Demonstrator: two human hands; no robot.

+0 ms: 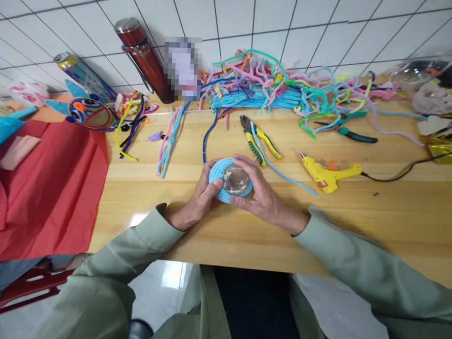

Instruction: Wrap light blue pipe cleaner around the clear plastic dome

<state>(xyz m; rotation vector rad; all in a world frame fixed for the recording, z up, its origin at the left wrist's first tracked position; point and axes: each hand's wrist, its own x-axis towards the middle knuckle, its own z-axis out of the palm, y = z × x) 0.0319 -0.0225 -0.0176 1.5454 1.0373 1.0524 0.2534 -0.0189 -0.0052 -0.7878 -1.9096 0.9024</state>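
Between both hands, above the wooden table [267,250], is a round piece wound with light blue pipe cleaners [219,172]. Its brownish, glossy middle faces up, with pale smears that look like glue. My left hand [203,191] grips its left side, the thumb on the rim of the middle. My right hand [260,193] curls round the right side, fingers on top and thumb below. Just beyond the hands lie yellow-green pliers [273,145] with a loose light blue pipe cleaner [285,175] across them. To the right rests a yellow glue gun [329,175].
A heap of coloured pipe cleaners [258,91] lies along the tiled wall. Teal-handled pliers [356,136] sit at its right. On the left are a red flask [146,63], a can [86,75], a decorated craft piece [90,113] and red sheeting [50,193]. The glue gun's cord [396,174] runs right.
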